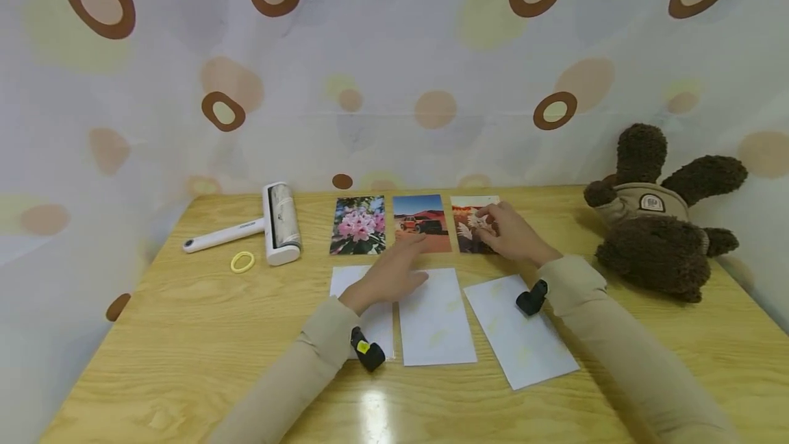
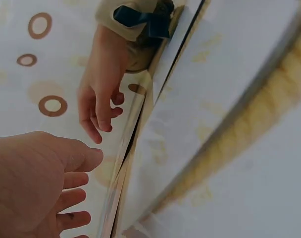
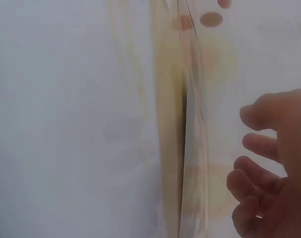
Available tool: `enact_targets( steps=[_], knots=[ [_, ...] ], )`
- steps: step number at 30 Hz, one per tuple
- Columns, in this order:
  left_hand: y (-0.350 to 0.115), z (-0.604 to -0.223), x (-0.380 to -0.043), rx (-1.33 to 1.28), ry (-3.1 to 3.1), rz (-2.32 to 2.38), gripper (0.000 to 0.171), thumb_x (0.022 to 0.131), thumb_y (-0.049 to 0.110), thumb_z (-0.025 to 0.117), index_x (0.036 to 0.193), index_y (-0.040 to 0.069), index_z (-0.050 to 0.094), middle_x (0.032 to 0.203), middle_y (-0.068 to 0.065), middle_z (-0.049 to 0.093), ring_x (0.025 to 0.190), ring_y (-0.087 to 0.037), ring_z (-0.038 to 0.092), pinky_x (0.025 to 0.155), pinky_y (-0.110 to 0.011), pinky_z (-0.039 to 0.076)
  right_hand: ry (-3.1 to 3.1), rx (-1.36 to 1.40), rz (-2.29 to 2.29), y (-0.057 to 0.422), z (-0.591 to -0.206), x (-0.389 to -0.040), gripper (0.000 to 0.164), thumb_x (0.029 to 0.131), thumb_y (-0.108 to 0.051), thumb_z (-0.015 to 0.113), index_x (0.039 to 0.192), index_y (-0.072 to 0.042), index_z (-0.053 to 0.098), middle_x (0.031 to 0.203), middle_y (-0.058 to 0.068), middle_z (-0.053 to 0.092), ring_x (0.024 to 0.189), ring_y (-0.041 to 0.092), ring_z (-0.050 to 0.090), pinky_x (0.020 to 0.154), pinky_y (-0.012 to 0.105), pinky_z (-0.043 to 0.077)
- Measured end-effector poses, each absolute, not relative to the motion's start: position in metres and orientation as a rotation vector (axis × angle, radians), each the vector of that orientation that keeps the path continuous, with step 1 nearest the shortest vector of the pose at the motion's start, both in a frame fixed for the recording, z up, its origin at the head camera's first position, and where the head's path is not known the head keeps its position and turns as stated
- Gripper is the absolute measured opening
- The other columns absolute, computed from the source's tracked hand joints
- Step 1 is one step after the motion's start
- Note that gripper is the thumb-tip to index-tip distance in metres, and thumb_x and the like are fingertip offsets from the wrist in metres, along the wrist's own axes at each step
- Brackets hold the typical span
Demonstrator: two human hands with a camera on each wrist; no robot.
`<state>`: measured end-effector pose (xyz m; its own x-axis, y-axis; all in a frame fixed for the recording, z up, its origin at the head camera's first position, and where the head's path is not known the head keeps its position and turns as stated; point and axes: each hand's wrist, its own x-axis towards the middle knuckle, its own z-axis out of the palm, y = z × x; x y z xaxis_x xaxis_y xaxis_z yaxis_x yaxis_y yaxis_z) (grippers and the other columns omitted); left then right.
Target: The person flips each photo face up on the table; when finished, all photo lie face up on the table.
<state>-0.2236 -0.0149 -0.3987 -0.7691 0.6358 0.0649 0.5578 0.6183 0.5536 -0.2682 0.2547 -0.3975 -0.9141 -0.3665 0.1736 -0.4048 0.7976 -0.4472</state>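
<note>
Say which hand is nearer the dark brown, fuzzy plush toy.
Right. The right hand is left of the plush toy, not touching it; the left hand is farther left, nearer mid-table.

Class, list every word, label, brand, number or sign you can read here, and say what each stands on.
White roller's handle: small dark lettering, too small to read.
Badge on the plush toy: pale mark, too small to read.
No text is legible elsewhere.
</note>
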Motion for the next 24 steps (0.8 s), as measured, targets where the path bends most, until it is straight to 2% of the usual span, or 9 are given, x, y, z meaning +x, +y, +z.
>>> enact_targets(
  steps=[5, 9, 12, 13, 15, 19, 20, 22, 24],
  knots=[
    [-0.044, -0.401, -0.207, 1.002, 2.766, 0.878, 0.055, 0.092, 0.016, 0.059, 0.143, 0.004, 0.043, 0.155, -0.016, 0.032, 0.142, -0.036, 0.029, 0.112, -0.058, 0.025, -2.855, 0.819, 0.75, 0.236, -0.403, -0.256, 0.027, 0.093, -0.01, 0.062, 0.116, 0.004, 0.058, 0.1, 0.016, 0.057, 0.089, 0.025, 0.052, 0.076, 0.039, 0.045],
    [-0.065, -0.4, -0.196, 0.964, 2.785, 0.885, 0.053, 0.092, 0.017, 0.061, 0.14, 0.001, 0.045, 0.153, -0.018, 0.034, 0.141, -0.038, 0.03, 0.111, -0.06, 0.025, -2.832, 0.963, 0.784, 0.216, -0.403, -0.248, 0.027, 0.093, -0.01, 0.062, 0.115, 0.003, 0.059, 0.102, 0.016, 0.058, 0.075, 0.018, 0.052, 0.069, 0.035, 0.046],
    [-0.077, -0.398, -0.193, 0.908, 2.792, 0.872, 0.05, 0.093, 0.018, 0.06, 0.139, 0.001, 0.047, 0.154, -0.017, 0.033, 0.142, -0.037, 0.029, 0.112, -0.059, 0.024, -2.821, 1.054, 0.849, 0.199, -0.4, -0.242, 0.028, 0.091, -0.009, 0.063, 0.115, 0.004, 0.058, 0.1, 0.016, 0.057, 0.066, 0.012, 0.045, 0.061, 0.028, 0.043],
    [-0.08, -0.396, -0.192, 0.89, 2.791, 0.878, 0.05, 0.094, 0.018, 0.06, 0.138, 0.001, 0.047, 0.154, -0.017, 0.033, 0.142, -0.036, 0.029, 0.113, -0.059, 0.024, -2.816, 1.083, 0.861, 0.194, -0.399, -0.24, 0.029, 0.09, -0.009, 0.064, 0.115, 0.004, 0.058, 0.099, 0.015, 0.056, 0.067, 0.011, 0.044, 0.061, 0.027, 0.042],
    [-0.087, -0.393, -0.192, 0.855, 2.793, 0.882, 0.048, 0.094, 0.018, 0.06, 0.138, 0.001, 0.048, 0.154, -0.016, 0.033, 0.142, -0.036, 0.028, 0.113, -0.058, 0.023, -2.789, 1.154, 0.864, 0.181, -0.397, -0.237, 0.039, 0.089, -0.008, 0.066, 0.123, 0.005, 0.055, 0.099, 0.014, 0.057, 0.068, 0.011, 0.045, 0.061, 0.024, 0.042],
    [-0.101, -0.39, -0.19, 0.802, 2.766, 0.86, 0.048, 0.094, 0.018, 0.06, 0.138, 0.002, 0.048, 0.154, -0.015, 0.033, 0.143, -0.035, 0.027, 0.115, -0.057, 0.02, -2.751, 1.308, 0.834, 0.157, -0.393, -0.231, 0.063, 0.087, -0.01, 0.069, 0.141, 0.006, 0.04, 0.105, 0.013, 0.062, 0.077, 0.018, 0.055, 0.065, 0.025, 0.047],
    [-0.104, -0.39, -0.189, 0.802, 2.763, 0.831, 0.049, 0.094, 0.018, 0.06, 0.138, 0.002, 0.047, 0.154, -0.015, 0.033, 0.143, -0.036, 0.027, 0.115, -0.058, 0.02, -2.749, 1.34, 0.824, 0.152, -0.393, -0.229, 0.065, 0.087, -0.011, 0.069, 0.142, 0.005, 0.039, 0.108, 0.013, 0.063, 0.08, 0.02, 0.056, 0.067, 0.025, 0.048],
    [-0.11, -0.391, -0.186, 0.807, 2.764, 0.768, 0.049, 0.094, 0.019, 0.061, 0.138, 0.002, 0.047, 0.154, -0.016, 0.033, 0.143, -0.036, 0.027, 0.114, -0.058, 0.021, -2.768, 1.373, 0.803, 0.143, -0.392, -0.225, 0.059, 0.087, -0.014, 0.07, 0.137, 0.005, 0.046, 0.112, 0.013, 0.063, 0.087, 0.022, 0.058, 0.072, 0.029, 0.049],
    [-0.116, -0.392, -0.181, 0.816, 2.769, 0.713, 0.049, 0.093, 0.02, 0.061, 0.138, 0.003, 0.048, 0.154, -0.016, 0.033, 0.142, -0.036, 0.028, 0.114, -0.058, 0.021, -2.8, 1.379, 0.778, 0.136, -0.392, -0.22, 0.052, 0.086, -0.019, 0.072, 0.13, 0.002, 0.053, 0.116, 0.014, 0.061, 0.101, 0.028, 0.058, 0.085, 0.037, 0.05]
  ],
)
